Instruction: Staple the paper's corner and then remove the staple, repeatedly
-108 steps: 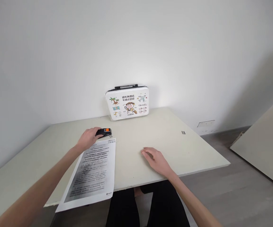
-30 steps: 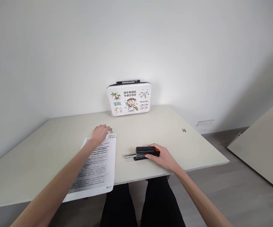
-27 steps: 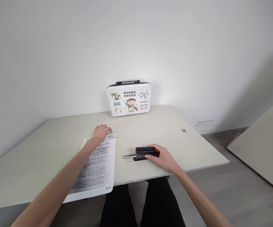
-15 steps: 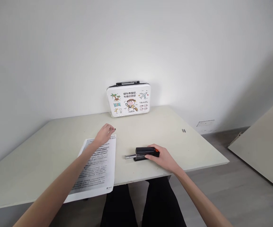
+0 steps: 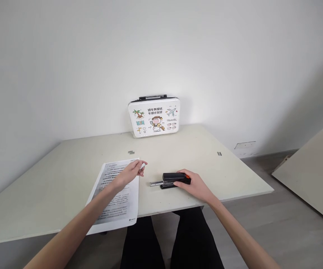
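Observation:
A black stapler (image 5: 171,178) with an orange end lies on the pale table (image 5: 52,175), its metal staple tray slid out to the left. My right hand (image 5: 196,185) rests on its right end. My left hand (image 5: 130,172) hovers over the top right corner of a printed sheet (image 5: 113,196) and pinches a small silvery strip of staples (image 5: 142,165) between its fingertips, a short way left of the stapler's tray.
A second small strip of staples (image 5: 131,152) lies on the table beyond the sheet, and another small metal piece (image 5: 219,153) lies at the right. A white cartoon-printed case (image 5: 154,117) leans on the wall. A board (image 5: 312,175) leans at the right.
My left hand picked a staple strip off the table beyond the sheet and carried it right and nearer, toward the stapler. My right hand stays on the stapler, which it had moved earlier.

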Action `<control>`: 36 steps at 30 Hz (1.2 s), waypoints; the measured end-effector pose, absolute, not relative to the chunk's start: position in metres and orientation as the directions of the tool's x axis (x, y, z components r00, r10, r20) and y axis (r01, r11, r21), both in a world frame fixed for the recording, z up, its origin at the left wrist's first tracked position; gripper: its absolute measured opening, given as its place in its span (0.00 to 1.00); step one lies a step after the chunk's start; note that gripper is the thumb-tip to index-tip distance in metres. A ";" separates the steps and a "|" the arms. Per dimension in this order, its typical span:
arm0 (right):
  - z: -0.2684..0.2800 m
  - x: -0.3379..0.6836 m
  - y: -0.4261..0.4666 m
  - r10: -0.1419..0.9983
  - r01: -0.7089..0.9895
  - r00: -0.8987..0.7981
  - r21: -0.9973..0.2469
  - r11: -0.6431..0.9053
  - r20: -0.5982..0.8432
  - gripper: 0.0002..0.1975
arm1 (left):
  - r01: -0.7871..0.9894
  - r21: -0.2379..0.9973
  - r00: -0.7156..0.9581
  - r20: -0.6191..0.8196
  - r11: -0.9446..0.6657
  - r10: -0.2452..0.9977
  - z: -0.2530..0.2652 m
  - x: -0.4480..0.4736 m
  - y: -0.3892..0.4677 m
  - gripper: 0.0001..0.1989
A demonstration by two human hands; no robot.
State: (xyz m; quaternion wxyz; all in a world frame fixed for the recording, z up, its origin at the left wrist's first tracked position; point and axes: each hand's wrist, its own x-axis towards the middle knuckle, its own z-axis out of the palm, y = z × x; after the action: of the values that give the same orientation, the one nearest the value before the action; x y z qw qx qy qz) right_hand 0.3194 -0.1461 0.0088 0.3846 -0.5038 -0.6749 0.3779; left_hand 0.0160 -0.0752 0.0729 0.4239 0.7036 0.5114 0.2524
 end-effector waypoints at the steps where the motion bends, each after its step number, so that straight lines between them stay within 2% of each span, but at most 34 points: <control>1: 0.009 0.319 -0.146 0.971 0.388 -0.196 -0.898 0.207 0.139 0.17 | 0.504 0.855 0.360 -0.084 -0.118 0.929 0.073 0.017 -0.080 0.25; 8: 0.012 0.319 -0.147 0.971 0.378 -0.197 -0.903 0.203 0.135 0.16 | 0.574 0.804 0.405 -0.110 -0.159 0.908 0.076 0.020 -0.101 0.22; 13: 0.012 0.319 -0.148 0.971 0.384 -0.191 -0.899 0.211 0.146 0.17 | 0.601 0.742 0.466 -0.024 -0.297 0.884 0.074 0.026 -0.114 0.24; 18: 0.013 0.319 -0.148 0.972 0.392 -0.190 -0.897 0.204 0.138 0.18 | 0.697 0.549 0.483 0.116 -0.462 0.868 0.063 0.023 -0.122 0.22; 21: 0.012 0.319 -0.148 0.973 0.403 -0.185 -0.893 0.202 0.137 0.17 | 0.709 0.437 0.560 0.129 -0.554 0.819 0.055 0.021 -0.123 0.23; 25: 0.012 0.320 -0.148 0.971 0.382 -0.184 -0.900 0.213 0.152 0.16 | 0.699 0.350 0.618 0.144 -0.624 0.773 0.047 0.023 -0.121 0.23; 30: 0.013 0.320 -0.148 0.973 0.385 -0.185 -0.901 0.199 0.136 0.16 | 0.672 0.288 0.671 0.153 -0.682 0.726 0.045 0.027 -0.119 0.23; 36: 0.014 0.321 -0.148 0.972 0.384 -0.184 -0.900 0.207 0.145 0.15 | 0.639 0.286 0.706 0.149 -0.714 0.692 0.050 0.033 -0.118 0.21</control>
State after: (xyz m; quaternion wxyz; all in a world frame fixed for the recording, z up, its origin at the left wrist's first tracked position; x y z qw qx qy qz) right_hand 0.3207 -0.1479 0.0137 0.3908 -0.5053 -0.6712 0.3760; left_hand 0.0326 -0.1177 0.0503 0.1071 0.9174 0.3630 0.1235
